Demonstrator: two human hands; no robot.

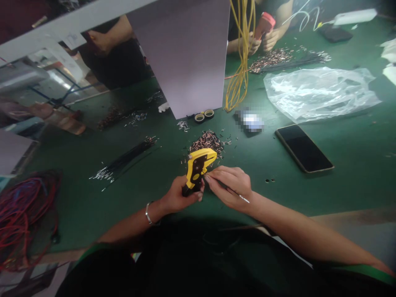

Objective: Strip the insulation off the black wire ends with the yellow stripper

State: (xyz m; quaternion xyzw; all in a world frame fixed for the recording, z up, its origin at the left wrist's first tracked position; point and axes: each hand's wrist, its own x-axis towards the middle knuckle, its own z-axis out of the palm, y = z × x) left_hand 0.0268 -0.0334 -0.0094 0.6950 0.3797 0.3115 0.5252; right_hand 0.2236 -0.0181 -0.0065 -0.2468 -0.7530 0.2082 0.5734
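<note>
My left hand (181,196) is wrapped around the dark handles of a yellow and black wire stripper (198,167), held upright with its head at the top. Close on its right, my right hand (230,185) pinches a short black wire (232,191). One silvery end of that wire sticks out past the palm at the lower right. The fingertips meet the tool's side near its jaws, and whether the wire's other end is inside them cannot be made out. Just behind the tool lies a heap of copper-coloured and black wire scraps (208,141).
A bundle of black wires (130,156) lies left, red cable coils (27,214) at far left. A phone (305,148) and clear plastic bag (321,94) are right. A pale panel (192,57) stands ahead, with tape rolls (204,116) at its foot. Across the table, another person's hands hold a red tool (265,25).
</note>
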